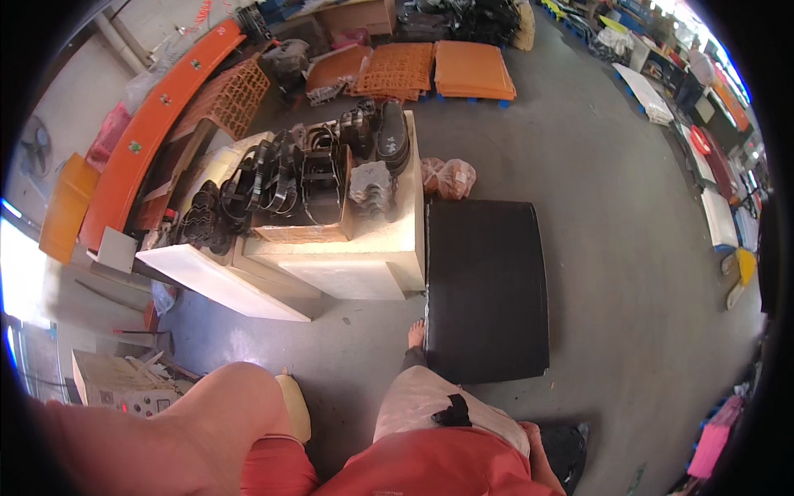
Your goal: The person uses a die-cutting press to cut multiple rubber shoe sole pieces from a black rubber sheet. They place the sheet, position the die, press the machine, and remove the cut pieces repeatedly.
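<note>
Beyond the left forearm (178, 438), a control box (99, 382) and white panel (223, 281) obstruct; rightward, floor (356, 339) gives passage up to the black block (484, 281).

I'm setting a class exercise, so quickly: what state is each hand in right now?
Left hand: cannot be told; the bent left arm shows, but no fingers do.
Right hand: cannot be told; only some right arm shows beside the shirt.
</note>
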`<state>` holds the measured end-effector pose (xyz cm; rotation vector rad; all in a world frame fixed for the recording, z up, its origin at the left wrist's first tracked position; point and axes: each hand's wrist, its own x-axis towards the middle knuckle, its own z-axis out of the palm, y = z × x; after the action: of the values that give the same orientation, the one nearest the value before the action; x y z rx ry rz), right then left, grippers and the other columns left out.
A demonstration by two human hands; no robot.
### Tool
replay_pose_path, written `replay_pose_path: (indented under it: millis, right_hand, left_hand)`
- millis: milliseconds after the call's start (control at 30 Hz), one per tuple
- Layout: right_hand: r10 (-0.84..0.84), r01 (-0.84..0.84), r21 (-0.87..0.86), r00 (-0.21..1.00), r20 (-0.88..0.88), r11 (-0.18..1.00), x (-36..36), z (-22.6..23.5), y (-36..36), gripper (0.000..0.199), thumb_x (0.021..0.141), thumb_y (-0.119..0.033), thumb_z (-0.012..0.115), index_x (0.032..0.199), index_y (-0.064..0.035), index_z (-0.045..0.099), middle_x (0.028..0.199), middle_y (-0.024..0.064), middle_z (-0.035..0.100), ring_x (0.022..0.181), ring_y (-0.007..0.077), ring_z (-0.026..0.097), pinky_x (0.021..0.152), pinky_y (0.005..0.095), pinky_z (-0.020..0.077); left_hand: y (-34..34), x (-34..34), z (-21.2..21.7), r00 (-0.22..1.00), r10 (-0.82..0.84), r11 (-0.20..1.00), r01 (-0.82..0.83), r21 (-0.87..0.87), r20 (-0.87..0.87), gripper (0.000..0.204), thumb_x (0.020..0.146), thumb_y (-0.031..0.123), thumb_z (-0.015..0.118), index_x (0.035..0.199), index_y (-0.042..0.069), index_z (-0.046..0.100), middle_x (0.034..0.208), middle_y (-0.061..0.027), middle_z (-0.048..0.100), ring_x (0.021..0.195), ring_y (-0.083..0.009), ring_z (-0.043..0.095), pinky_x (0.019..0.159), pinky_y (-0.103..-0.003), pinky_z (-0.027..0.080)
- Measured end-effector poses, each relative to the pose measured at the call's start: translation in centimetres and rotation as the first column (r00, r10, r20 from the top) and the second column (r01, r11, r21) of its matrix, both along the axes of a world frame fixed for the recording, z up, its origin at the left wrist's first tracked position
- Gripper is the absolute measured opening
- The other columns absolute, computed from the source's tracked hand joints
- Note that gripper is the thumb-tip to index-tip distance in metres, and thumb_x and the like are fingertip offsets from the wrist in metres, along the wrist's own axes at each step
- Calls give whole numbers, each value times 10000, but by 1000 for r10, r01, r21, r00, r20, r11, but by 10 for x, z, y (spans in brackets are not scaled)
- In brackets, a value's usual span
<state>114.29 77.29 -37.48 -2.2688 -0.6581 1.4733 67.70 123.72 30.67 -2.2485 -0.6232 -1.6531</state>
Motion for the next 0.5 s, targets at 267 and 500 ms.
replay_pose_path:
  millis: [267, 500]
  right_hand:
    - [62, -58, -65, 996, 69, 996, -34, 98, 179, 294, 900, -264, 620, 835, -20, 770, 683, 92, 704, 663, 159, 687, 654, 350, 551]
    - [-44, 50, 74, 996, -76, 996, -67, 112, 293, 264, 996, -255, 662, 969, -17, 772, 785, 34, 723, 693, 111, 666, 644, 292, 546]
  left_hand:
    - [124, 27, -71, 946, 54, 990, -9, -138, 319, 98, 969, 69, 673, 1052, 57, 724, 1064, -79, 697, 989, -217, 656, 850, -386, 530]
    - [239, 169, -315, 975, -141, 550, 224, -805, 174, 214, 941, 61, 750, 1148, 8, 732, 1049, -150, 732, 986, -357, 698, 884, -443, 574]
